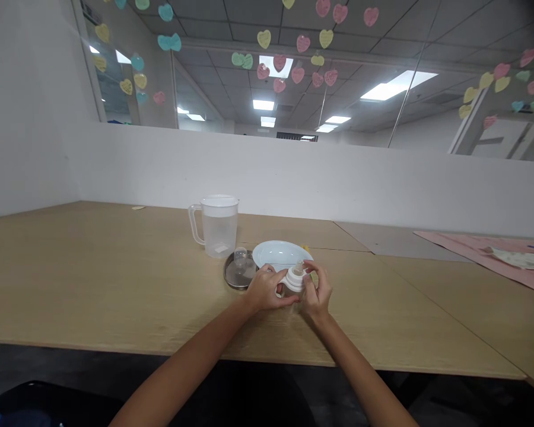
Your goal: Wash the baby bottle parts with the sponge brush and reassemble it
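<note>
A small baby bottle (293,281) with a white collar and a clear teat stands upright between my hands, near the middle of the table. My left hand (267,289) is wrapped round its left side, thumb near the collar. On the other side, my right hand (317,290) has its fingers closed on the collar, the index finger beside the teat. Just behind the bottle sits a white bowl (276,252). A round metal tray (235,279) lies left of the bowl and bears a clear dome-shaped cap (240,258).
A clear plastic jug (220,228) holding liquid stands behind the tray, handle to the left. Something small and yellow (305,248) shows behind the bowl. At the far right, a pink cloth (467,252) lies on the wooden table (115,267). A white wall rises behind.
</note>
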`<state>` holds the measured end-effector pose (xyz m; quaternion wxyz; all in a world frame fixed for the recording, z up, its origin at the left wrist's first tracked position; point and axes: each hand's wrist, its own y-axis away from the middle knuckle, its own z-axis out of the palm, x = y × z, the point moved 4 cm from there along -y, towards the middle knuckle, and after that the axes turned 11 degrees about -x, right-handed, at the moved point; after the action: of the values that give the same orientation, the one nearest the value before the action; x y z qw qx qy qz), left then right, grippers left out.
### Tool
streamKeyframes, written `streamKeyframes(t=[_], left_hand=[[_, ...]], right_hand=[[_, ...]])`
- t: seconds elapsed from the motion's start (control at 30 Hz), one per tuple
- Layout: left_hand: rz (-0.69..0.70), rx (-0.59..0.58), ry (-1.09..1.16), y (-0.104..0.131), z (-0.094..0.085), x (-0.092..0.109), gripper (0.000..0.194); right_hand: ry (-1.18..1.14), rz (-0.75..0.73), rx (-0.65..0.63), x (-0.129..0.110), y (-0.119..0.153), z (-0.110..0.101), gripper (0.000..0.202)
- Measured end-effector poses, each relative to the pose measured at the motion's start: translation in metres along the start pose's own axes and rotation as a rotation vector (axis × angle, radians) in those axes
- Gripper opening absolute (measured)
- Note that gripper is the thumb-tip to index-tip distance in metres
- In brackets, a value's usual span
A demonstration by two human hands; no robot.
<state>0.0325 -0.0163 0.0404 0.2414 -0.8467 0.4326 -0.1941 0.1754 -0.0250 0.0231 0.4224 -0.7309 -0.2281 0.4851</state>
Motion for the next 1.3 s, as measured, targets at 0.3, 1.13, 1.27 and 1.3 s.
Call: streamKeyframes(t=[0.3,1.13,1.27,1.3], left_hand=[[0.029,0.003,-0.072,0.001,0.005,-0.002,0.041],[0.095,0.033,-0.086,0.006,-0.012,-0.007,0.031],[0.122,0.051,-0.092,0.006,-0.012,-0.007,0.028],[0.126,0.054,-0.097,0.006,-0.011,-0.007,0.029]], right_hand=[[-0.046,0.010,-0.011,0.001,-0.003,0.000,0.028],[-0.258,0.148,-0.249,0.017,-0.010,0.012,0.033],[-0.249,0.143,-0.286,0.009,-0.014,0.010,0.033],[-0.239,0.140,-0.293,0.007,-0.014,0.009,0.033]])
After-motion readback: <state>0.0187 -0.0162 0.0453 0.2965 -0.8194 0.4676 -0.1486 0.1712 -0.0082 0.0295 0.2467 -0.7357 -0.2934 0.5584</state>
